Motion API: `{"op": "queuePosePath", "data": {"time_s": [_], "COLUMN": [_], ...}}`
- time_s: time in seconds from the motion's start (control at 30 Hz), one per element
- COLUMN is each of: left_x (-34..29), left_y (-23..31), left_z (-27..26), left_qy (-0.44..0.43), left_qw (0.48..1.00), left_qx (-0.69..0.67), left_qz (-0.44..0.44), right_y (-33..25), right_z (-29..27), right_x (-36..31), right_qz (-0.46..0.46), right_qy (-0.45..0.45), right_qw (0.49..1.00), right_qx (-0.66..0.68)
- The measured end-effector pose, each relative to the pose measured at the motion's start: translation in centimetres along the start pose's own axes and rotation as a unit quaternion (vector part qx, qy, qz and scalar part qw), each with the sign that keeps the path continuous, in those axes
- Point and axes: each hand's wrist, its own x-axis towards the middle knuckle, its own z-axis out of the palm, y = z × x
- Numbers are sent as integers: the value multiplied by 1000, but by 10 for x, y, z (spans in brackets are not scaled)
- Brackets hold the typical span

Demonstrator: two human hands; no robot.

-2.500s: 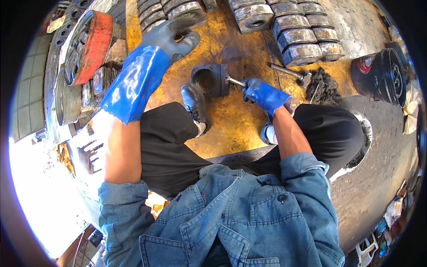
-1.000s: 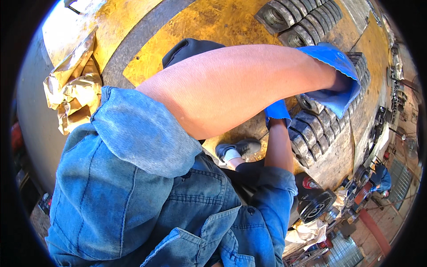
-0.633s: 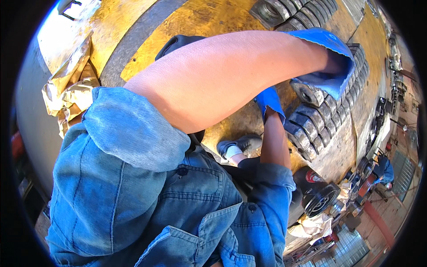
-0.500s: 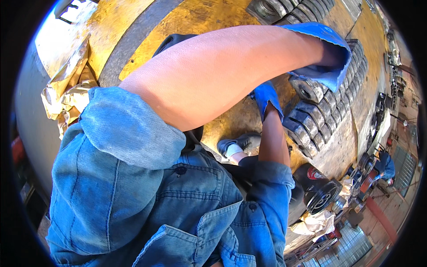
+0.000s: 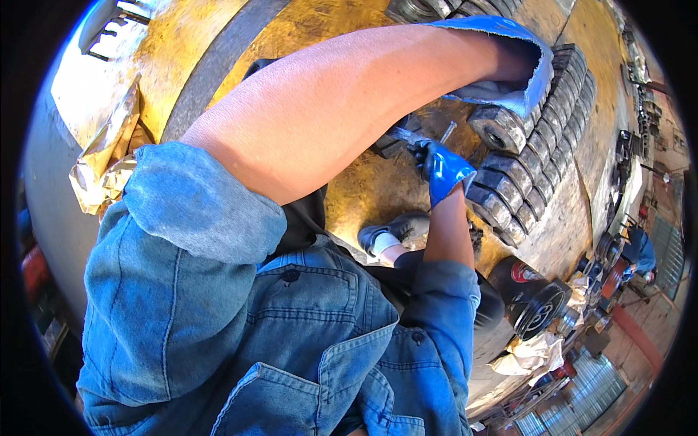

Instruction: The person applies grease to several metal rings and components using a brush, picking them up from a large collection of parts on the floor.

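Observation:
My left forearm crosses the upper part of the view and ends in a blue work glove. Of my left hand (image 5: 502, 36), only the wide glove cuff shows; its fingers are hidden. Below it, my right hand (image 5: 447, 171) wears a blue glove with dark fingertips, closed beside a greyish flat piece (image 5: 410, 136) and a thin metal rod (image 5: 448, 132). What exactly the fingers grip is unclear. Rows of thick dark metal rings (image 5: 523, 163) lie just right of both hands.
More metal rings (image 5: 425, 9) sit at the far edge of the worn yellow surface (image 5: 349, 200). Crumpled brown paper (image 5: 105, 171) lies at left. A dark shoe (image 5: 407, 227) is below. A black drum (image 5: 527, 291) stands at lower right, and another person (image 5: 640, 254) is farther right.
My left arm has shifted up and left. My right hand has turned and come into fuller view, with the thin rod and the greyish piece now visible beside its fingers.

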Motion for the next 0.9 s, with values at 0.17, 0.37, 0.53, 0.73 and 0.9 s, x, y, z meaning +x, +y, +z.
{"op": "queuePosePath", "data": {"time_s": [0.17, 0.37, 0.53, 0.73, 0.9], "left_x": [0, -5, -12, -17, -18], "left_y": [-2, -5, -6, -7, -1], "left_z": [1, 0, -1, 0, 2], "left_qy": [-1, 3, 9, 41, 1], "left_qw": [1000, 1000, 999, 997, 1000], "left_qx": [4, 17, 33, 45, 1], "left_qz": [3, 4, 11, 38, 5], "right_y": [18, 22, -8, -27, 15], "right_z": [-30, -59, -94, -159, -243], "right_x": [-10, -55, -143, -264, -354], "right_qz": [131, 128, -1, -205, -434], "right_qy": [-50, -81, -105, -80, -59], "right_qw": [971, 956, 967, 947, 853], "right_qx": [195, 251, 233, 235, 284]}}
